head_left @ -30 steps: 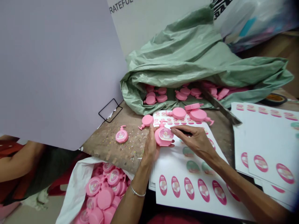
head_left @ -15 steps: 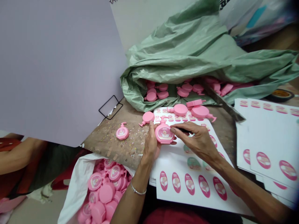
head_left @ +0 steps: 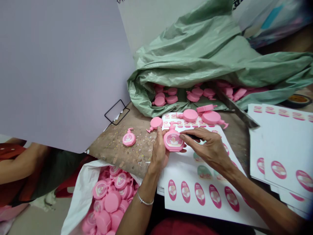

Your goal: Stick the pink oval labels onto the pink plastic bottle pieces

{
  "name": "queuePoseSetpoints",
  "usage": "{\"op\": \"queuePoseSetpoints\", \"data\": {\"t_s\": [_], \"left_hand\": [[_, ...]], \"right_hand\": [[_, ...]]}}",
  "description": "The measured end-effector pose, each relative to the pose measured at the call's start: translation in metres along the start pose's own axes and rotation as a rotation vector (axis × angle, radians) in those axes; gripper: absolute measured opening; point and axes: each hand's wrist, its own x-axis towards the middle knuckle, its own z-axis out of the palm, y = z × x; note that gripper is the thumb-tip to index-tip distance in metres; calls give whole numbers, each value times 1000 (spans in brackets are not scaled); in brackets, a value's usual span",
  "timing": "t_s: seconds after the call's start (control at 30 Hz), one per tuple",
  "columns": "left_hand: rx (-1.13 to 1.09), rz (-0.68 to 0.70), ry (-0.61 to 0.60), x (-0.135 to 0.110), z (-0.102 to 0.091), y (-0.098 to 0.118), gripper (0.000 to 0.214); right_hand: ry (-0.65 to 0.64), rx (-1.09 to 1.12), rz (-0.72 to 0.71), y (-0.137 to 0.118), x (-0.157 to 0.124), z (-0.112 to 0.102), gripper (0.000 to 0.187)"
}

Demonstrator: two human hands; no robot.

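Head view: we see both of the person's hands working at the near-left part of the sticker sheet, which lies on the table. The left hand is clenched around a flat pink bottle-shaped piece, holding it up just over the sheet's top-left area. The piece has a label on its front and its pump top points away from us. The right hand sits over the sheet, just right of the piece, with its fingertips touching the piece's right edge. A small dark object shows under those fingers; we cannot tell what it is, or whether this hand is grasping it.

Two unlabelled pink pieces lie on the sheet's far edge, and another lies just left of it. A labelled pink piece lies on the table, left of the sheet. Beyond the sheet is a green plastic sack holding more pink pieces. Nearer us and left of it, a white sack is full of pink pieces. A stack of sticker sheets lies to its right. A co-worker's arm shows at far left, well apart from the sheet.
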Motion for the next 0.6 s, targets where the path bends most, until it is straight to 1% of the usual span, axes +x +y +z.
{"op": "queuePoseSetpoints", "data": {"t_s": [0.17,0.23,0.3,0.37,0.43,0.47,0.53,0.6], "left_hand": [[2,12,8,-3,2,3,56],[26,33,-43,-4,1,3,52],[66,77,-130,-6,-3,3,43],[97,110,-188,-7,-6,3,41],[108,109,-205,-11,-7,2,44],[120,96,-220,-13,-8,1,44],[168,69,-261,-20,-9,0,43],[220,27,-288,-27,-17,1,42]], "right_hand": [[5,-25,-41,-1,0,2,11],[25,-68,-87,0,1,1,12],[57,-184,-147,1,1,0,15],[99,-353,-163,2,2,-1,23],[124,-441,-109,3,3,1,39],[115,-412,-68,4,4,3,49],[66,-256,12,9,6,9,63],[32,-128,81,18,10,17,68]]}}
